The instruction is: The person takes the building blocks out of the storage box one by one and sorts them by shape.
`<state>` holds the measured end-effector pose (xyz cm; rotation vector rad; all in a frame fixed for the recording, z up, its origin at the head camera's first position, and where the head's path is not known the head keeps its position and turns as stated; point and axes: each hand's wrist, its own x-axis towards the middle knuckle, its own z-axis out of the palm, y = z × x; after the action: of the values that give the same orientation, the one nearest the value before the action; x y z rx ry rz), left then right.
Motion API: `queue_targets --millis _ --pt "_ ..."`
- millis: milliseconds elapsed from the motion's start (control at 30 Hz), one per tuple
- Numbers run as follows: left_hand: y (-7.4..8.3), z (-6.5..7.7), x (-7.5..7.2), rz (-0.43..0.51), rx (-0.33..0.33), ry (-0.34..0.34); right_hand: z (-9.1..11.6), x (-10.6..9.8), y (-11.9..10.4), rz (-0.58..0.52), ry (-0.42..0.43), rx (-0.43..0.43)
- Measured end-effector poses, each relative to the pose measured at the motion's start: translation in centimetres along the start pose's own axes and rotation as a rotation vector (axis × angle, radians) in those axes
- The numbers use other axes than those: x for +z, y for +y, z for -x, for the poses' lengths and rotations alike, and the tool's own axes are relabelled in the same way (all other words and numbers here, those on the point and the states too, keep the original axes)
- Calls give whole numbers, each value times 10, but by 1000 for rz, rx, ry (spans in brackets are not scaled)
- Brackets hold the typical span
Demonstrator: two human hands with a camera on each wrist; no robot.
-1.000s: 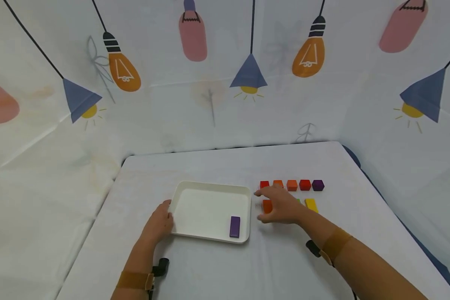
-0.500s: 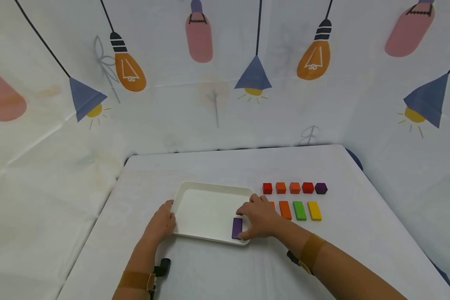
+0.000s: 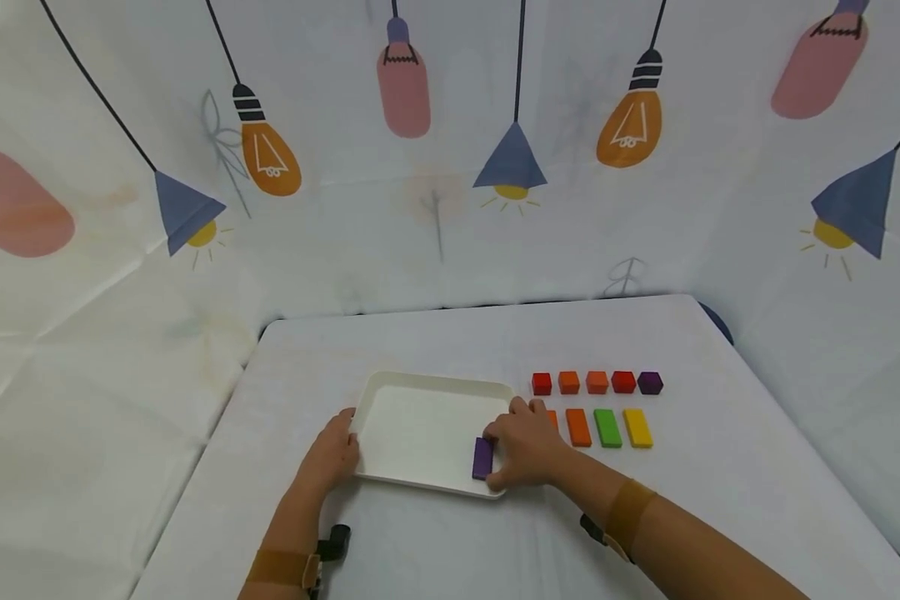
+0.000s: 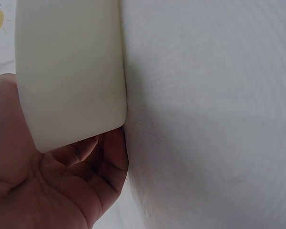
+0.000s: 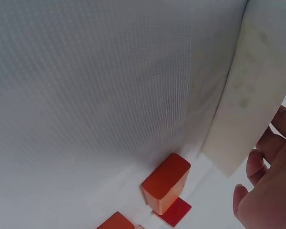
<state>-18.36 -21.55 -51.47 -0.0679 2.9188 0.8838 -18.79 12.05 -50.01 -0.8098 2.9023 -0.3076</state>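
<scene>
A shallow white tray [image 3: 427, 433] lies on the white-covered table. My left hand [image 3: 330, 454] holds its left end; in the left wrist view its fingers [image 4: 112, 157] curl at the tray's end wall. Flat near the tray's right end is a purple rectangular block [image 3: 482, 459]. Reaching over the right rim, my right hand [image 3: 528, 450] has its thumb at the block's near end and a forefinger by its far end. The right wrist view shows this hand's fingers bent over the tray wall [image 5: 250, 86], with the block out of sight there.
Right of the tray, a back row has red cubes [image 3: 542, 383], orange cubes [image 3: 568, 382] and a purple hexagonal block [image 3: 650, 383]. A front row has orange blocks [image 3: 578, 427], one partly behind my right hand, a green block [image 3: 607, 427] and a yellow block [image 3: 637, 427].
My right hand has moved left from above the front row of blocks to the purple block in the tray. The left hand stays at the tray's left end. The view has shifted slightly.
</scene>
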Motion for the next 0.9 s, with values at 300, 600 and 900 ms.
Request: queue_targets --millis 300,600,900 --pt "2 2 10 4 -29 -24 12 -8 15 13 118 17" --pt "1 3 9 -1 -1 -34 38 -31 52 -6 178 85" --pt "1 4 -3 -1 22 -41 77 -41 111 43 183 193"
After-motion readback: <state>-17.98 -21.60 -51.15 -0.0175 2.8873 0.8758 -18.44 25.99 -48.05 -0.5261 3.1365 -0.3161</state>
